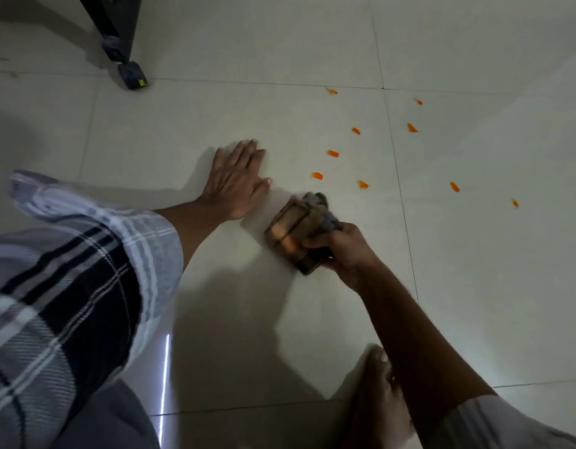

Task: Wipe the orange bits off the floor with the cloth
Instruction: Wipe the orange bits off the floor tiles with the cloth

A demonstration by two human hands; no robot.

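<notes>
Several orange bits (332, 153) lie scattered on the pale tiled floor (474, 254), spread from the middle toward the upper right. My right hand (341, 251) grips a folded brown checked cloth (296, 231), blurred and pressed to the floor just below the nearest bits (362, 184). An orange smear shows on the cloth's lower face. My left hand (238, 179) lies flat on the floor with fingers spread, left of the cloth and holding nothing.
A dark stand leg with a capped foot (133, 76) rests on the floor at the upper left. My checked sleeve (69, 286) fills the lower left. A bare foot (380, 400) is planted under my right forearm. Tile joints run across the floor.
</notes>
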